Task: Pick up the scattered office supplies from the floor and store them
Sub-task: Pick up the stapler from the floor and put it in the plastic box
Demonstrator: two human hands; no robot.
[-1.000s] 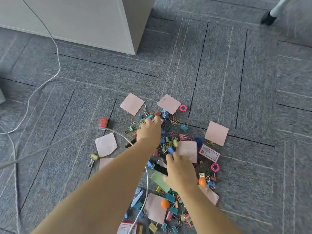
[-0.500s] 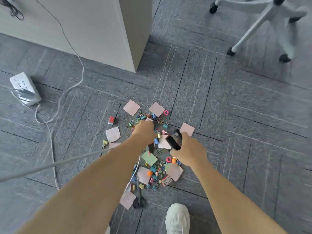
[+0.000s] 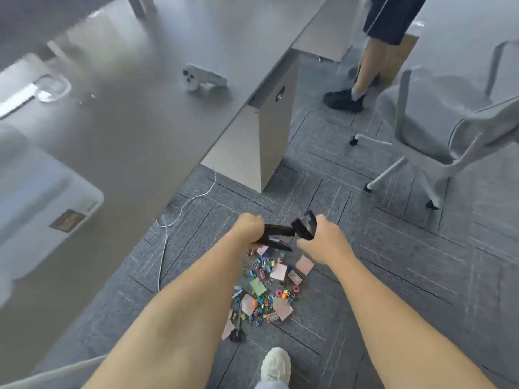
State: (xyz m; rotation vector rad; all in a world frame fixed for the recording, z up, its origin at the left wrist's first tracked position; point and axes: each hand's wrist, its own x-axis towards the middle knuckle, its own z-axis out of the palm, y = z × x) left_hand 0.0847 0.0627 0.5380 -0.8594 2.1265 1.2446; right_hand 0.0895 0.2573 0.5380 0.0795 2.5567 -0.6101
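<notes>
Both my hands are raised above the carpet. My left hand [image 3: 247,228] grips a black stapler [image 3: 276,235] that points to the right. My right hand [image 3: 323,237] holds a small black boxy object [image 3: 305,226] close to the stapler's tip; what it is I cannot tell. Below them on the grey carpet lies the pile of office supplies [image 3: 265,287]: pink and green sticky notes, several coloured binder clips and paper clips, small tape rings, orange balls. Black-handled scissors [image 3: 237,328] lie at the pile's near left edge.
A grey desk [image 3: 140,130] fills the left, with a white lidded box [image 3: 42,203] and a white device [image 3: 202,78] on it. A white cable [image 3: 165,228] trails below. An office chair [image 3: 438,119] stands right. Another person's legs [image 3: 365,66] are behind. My white shoe [image 3: 275,364] is near.
I have risen from the floor; the view pulled back and up over the desk. Both hands lifted away from the pile, the left now holding the stapler, the right still holding the black object.
</notes>
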